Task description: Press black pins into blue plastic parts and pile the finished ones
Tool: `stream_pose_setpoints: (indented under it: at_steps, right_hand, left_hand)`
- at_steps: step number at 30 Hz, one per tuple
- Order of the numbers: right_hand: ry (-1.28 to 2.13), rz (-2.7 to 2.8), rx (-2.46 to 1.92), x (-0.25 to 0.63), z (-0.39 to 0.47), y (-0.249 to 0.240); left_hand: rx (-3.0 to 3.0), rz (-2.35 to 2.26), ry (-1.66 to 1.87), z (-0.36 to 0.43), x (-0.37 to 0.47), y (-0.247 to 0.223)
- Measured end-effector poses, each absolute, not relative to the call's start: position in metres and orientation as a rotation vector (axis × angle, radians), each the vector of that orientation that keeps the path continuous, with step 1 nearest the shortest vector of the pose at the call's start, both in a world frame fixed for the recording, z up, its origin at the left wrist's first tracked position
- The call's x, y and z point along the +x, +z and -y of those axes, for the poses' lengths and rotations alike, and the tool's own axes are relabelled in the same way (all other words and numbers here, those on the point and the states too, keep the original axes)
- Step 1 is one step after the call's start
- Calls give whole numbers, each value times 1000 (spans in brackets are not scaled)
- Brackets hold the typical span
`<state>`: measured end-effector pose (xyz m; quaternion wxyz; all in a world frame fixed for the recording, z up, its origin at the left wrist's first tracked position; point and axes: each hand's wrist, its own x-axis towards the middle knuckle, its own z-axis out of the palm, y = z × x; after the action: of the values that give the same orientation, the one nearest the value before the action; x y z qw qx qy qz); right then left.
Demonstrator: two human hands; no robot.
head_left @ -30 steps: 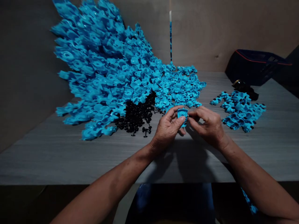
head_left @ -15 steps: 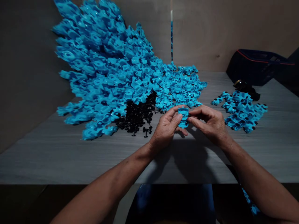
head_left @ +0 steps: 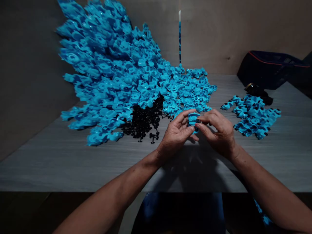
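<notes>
A small blue plastic car body (head_left: 193,117) is held over the table with its hollow side up. My left hand (head_left: 176,134) grips it from the left, thumb across its lower part. From the right, my right hand (head_left: 218,131) pinches a black wheel axle (head_left: 198,121) at its end, and the axle lies across the blue body. To the left of my hands is a heap of black axles (head_left: 143,120), beside a big pile of blue car bodies (head_left: 109,71).
A smaller group of blue bodies with black wheels (head_left: 255,117) lies at the right. Behind it are a dark object with a gold rim (head_left: 254,88) and a dark blue bin (head_left: 265,70). The grey table (head_left: 73,169) has its front edge near my forearms.
The blue body has shifted slightly right and tilted. My left thumb has moved lower on it, and the axle now lies more fully across the body.
</notes>
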<state>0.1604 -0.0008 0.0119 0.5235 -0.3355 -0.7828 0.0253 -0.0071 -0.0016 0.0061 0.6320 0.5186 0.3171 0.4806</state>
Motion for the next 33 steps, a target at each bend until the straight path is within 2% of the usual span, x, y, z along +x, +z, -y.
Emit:
stream_pose_setpoints:
  at_steps: [8, 33]
  right_hand:
    - [-151, 1924, -826, 161, 0, 11]
    - [-268, 2004, -805, 161, 3, 18]
  left_hand:
    - [1174, -717, 1115, 1, -6, 6]
    - [1231, -742, 1119, 2, -6, 4]
